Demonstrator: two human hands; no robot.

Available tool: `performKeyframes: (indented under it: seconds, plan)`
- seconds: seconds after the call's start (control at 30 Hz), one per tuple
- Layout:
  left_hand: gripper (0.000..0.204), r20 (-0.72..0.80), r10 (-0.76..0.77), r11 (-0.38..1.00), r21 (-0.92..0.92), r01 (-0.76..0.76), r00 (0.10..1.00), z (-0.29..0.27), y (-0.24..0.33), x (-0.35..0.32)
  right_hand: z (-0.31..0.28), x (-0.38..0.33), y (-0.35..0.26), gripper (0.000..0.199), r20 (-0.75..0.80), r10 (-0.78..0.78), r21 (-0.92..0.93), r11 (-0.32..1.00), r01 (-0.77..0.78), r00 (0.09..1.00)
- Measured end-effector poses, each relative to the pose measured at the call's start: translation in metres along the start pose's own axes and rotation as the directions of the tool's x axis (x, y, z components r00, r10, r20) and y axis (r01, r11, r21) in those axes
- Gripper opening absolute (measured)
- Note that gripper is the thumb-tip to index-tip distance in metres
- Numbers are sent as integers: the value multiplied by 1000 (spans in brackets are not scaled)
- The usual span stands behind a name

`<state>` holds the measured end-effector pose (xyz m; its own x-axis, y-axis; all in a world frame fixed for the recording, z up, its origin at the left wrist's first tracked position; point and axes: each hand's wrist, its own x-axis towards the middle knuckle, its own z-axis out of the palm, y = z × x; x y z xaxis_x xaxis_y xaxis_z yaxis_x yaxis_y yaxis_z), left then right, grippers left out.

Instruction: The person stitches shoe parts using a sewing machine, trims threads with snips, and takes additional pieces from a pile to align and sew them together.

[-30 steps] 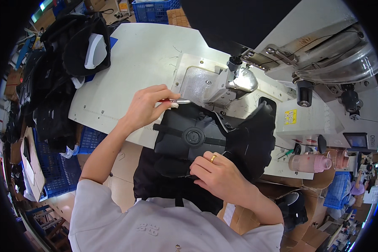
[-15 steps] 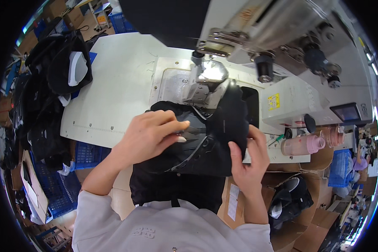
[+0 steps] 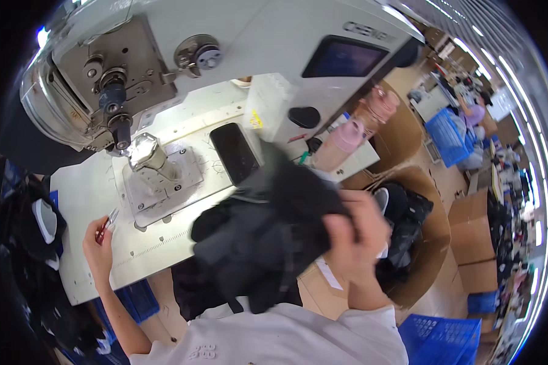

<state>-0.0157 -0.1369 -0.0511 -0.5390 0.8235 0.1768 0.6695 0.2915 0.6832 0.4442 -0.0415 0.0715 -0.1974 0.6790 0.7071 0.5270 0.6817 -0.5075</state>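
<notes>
My right hand (image 3: 356, 234) is closed on a black fabric cap (image 3: 256, 243), which is smeared by motion. The cap hangs above the table's front edge, in front of my body. Out to the left, my left hand (image 3: 98, 246) grips small red-handled thread snips (image 3: 108, 226), their metal blades pointing up over the white table (image 3: 79, 201). Behind the hands stands a sewing machine (image 3: 249, 36), with its shiny metal post (image 3: 155, 164) apart from the cap.
A black phone (image 3: 234, 152) lies right of the post, and a pink bottle (image 3: 335, 146) stands beyond. Black caps fill a cardboard box (image 3: 435, 249) on the right. More black caps (image 3: 27, 243) pile up at left. A blue crate (image 3: 441, 337) sits lower right.
The cap has come away from the machine post toward me, in my right hand. My left hand has let go of the cap and moved left with the snips. The view has swung right.
</notes>
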Motion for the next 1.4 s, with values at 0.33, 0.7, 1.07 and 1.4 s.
performKeyframes:
  seconds: [0.33, 0.7, 1.07, 1.4]
  plan:
    - [52, -310, 343, 926, 272, -263, 887, -3, -63, -6, -222, -62, 64, 19, -646, -692, -738, 459, -494, 322]
    - [54, -603, 314, 941, 303, -154, 733, -135, -28, -29, -108, 56, 140, 36, -684, -231, -484, 854, -193, 692]
    - [77, -781, -156, 411, 506, 758, 605, -279, -123, -8, -40, 48, 79, 25, -653, -157, -415, 893, -177, 741]
    - [58, -749, 424, 590, 655, 472, 509, -349, -117, -51, 31, 55, 35, 27, -505, -225, -271, 958, 94, 833]
